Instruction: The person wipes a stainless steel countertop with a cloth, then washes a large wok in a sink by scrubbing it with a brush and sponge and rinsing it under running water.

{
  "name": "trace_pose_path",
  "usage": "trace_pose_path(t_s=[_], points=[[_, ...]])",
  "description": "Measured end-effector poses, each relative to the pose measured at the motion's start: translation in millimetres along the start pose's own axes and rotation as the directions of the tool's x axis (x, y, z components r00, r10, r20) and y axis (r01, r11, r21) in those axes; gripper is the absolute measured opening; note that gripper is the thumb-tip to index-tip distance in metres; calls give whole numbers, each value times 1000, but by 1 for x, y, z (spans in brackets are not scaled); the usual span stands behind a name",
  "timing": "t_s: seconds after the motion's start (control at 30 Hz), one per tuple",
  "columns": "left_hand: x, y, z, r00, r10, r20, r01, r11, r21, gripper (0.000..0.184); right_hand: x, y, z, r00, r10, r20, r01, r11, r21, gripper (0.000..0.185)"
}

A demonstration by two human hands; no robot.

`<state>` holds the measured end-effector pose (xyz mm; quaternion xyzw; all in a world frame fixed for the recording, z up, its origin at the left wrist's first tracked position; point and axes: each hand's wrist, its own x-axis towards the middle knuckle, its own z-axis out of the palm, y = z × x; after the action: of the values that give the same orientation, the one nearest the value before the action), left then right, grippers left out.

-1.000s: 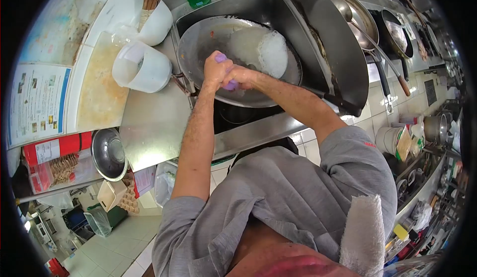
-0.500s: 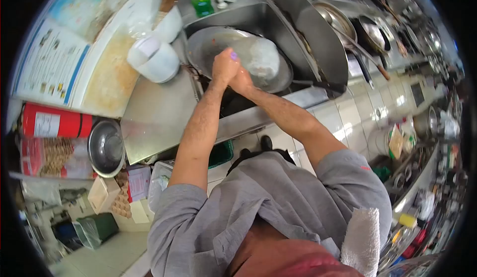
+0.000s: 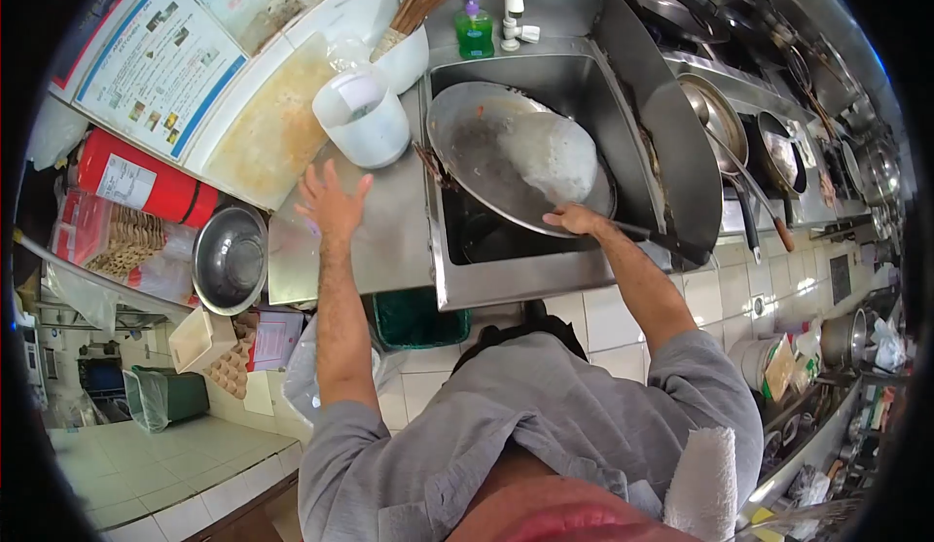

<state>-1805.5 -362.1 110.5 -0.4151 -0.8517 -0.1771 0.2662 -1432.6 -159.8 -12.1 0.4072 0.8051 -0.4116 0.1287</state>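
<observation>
A large wok (image 3: 467, 153) sits tilted in the steel sink, with whitish, foamy water pooled toward its right side. At the wok's near rim, close to its dark handle (image 3: 662, 242), is my right hand (image 3: 580, 219), its fingers bent and closed at the edge. My left hand (image 3: 333, 203) is raised above the steel counter (image 3: 375, 240) with fingers spread, holding nothing. A small purple patch shows at that hand's outer side; I cannot make out what it is. Just beyond the left hand stands a white plastic container (image 3: 365, 133).
Behind the sink (image 3: 457, 274) are a green soap bottle (image 3: 475, 34) and a white tap (image 3: 513, 12). A bamboo brush (image 3: 418, 2) stands in another white container. Pans (image 3: 715, 119) rest to the right; a steel bowl (image 3: 231, 260) and red cylinder (image 3: 146, 180) lie left.
My hands, clasped together over the wok before, are now apart. The left has moved left over the counter and spread open; the right has moved to the wok's near rim. The view has shifted.
</observation>
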Motion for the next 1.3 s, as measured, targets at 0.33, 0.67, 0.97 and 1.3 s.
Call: trace_pose_path(t_s=[0.33,0.67,0.97,1.3], points=[[216,131,81,973,219,-75,-229,865,-446,56,48,-36,-36,989,-19,-148,125,650,749,48],[334,187,211,893,-225,391,349,893,-283,93,22,20,-42,977,26,-211,162,555,816,41],[325,211,51,918,-252,-306,55,846,-531,53,32,-102,-121,627,-293,-722,664,685,298,53],[104,233,42,918,-65,391,312,725,-614,64,44,-152,-69,523,-428,-737,733,666,134,92]])
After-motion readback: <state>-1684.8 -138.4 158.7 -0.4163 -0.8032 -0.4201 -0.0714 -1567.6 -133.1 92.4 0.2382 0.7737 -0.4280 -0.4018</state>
